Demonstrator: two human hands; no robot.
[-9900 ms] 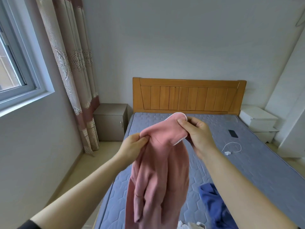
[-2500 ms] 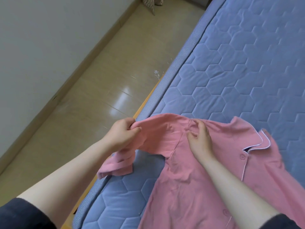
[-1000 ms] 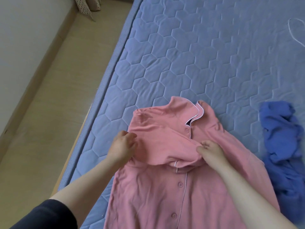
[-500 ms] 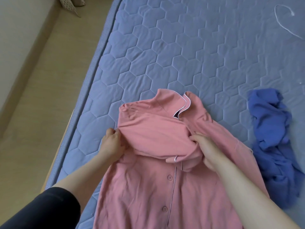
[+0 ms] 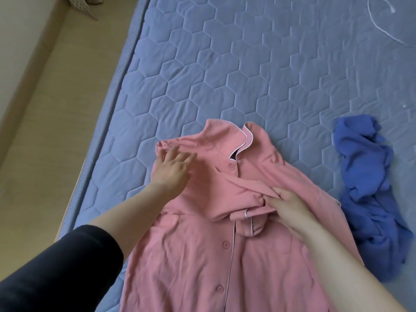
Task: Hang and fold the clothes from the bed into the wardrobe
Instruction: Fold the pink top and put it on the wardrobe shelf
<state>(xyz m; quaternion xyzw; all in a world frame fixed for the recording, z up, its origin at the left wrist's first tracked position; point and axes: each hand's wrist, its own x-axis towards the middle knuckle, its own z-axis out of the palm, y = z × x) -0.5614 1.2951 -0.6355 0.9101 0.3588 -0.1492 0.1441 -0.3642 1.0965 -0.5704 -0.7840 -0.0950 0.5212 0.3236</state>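
A pink button-up pyjama shirt [image 5: 202, 248] with white piping lies front-up on the blue quilted mattress [image 5: 225, 64], collar pointing away from me. Its left sleeve is folded across the chest. My left hand [image 5: 172, 168] lies flat with straight fingers on the folded left shoulder. My right hand [image 5: 286, 208] pinches the sleeve's cuff at mid-chest, by the button line. A crumpled blue garment [image 5: 369, 176] lies on the mattress to the right of the shirt.
The mattress's left edge [image 5: 105, 109] runs diagonally, with beige floor [image 5: 45, 109] beyond it. A white cable [image 5: 380, 21] curls at the top right of the bed. A patterned curtain hem [image 5: 83, 5] shows at the top left.
My left hand let go of the shirt's side and slid up flat onto the folded shoulder. The right hand still holds the cuff, now slightly lower on the chest.
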